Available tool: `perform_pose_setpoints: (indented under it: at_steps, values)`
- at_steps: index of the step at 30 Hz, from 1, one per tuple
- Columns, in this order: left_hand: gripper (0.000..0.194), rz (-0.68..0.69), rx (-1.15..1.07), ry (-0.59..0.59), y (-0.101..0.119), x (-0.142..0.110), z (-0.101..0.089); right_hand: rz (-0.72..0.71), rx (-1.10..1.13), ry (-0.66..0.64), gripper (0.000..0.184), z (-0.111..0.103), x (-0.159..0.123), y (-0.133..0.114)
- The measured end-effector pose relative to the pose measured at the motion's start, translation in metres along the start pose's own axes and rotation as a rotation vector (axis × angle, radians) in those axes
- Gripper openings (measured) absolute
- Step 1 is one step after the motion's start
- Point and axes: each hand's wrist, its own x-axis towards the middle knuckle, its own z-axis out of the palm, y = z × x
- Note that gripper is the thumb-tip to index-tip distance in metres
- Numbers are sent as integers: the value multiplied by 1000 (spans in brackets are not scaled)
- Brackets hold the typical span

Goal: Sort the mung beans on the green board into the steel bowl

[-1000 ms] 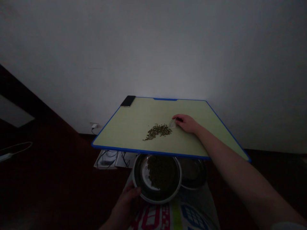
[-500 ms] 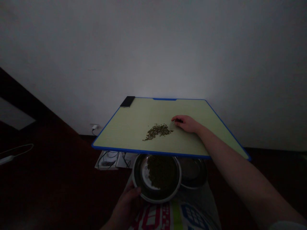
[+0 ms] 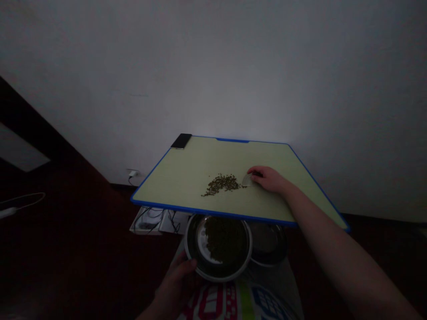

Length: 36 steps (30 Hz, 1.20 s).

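Observation:
My right hand (image 3: 269, 178) is closed on a clear, round-edged piece (image 3: 247, 180), held low over the pale, blue-edged tabletop (image 3: 180, 182). Just left of that piece lies a loose, spread pile of small brown-green pellets or grains (image 3: 223, 182). Below the near edge, my left hand (image 3: 175, 284) grips the left rim of a round metal bowl (image 3: 222, 279), thumb on the edge. Similar dark grains (image 3: 225, 240) cover much of the bowl's bottom, leaving shiny metal bare at the left. The exact kind of the clear piece cannot be made out.
A second metal bowl (image 3: 269, 249) sits right of the first, partly under the table edge. At the far left corner lies a black phone-like slab (image 3: 182, 141). White boxes with cables (image 3: 148, 221) stand below at left. A wall (image 3: 233, 80) rises behind the table.
My right hand has drawn the clear piece slightly to the right, away from the pile, leaving a small gap. My left hand still holds the bowl. The view has shifted a little.

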Motion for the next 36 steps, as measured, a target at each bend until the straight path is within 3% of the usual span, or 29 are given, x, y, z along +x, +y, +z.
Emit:
perform_pose_setpoints:
  at_steps: [9, 17, 23, 29, 36]
  values:
    - [33, -2, -3, -4, 0, 0, 6, -18, 75, 17, 26, 3, -14, 9]
    - [30, 9, -3, -33, -1, 2, 1, 27, 77, 164, 28, 8, -5, 13]
    - [45, -5, -16, -36, -3, 1, -3, -51, 68, 144, 31, 13, 1, 2]
    - [32, -16, 22, 8, 0, 0, -1, -63, 89, 128, 30, 8, -7, 3]
    - [33, -13, -7, -13, 0, 1, 0, -69, 127, 51, 27, 6, -13, 7]
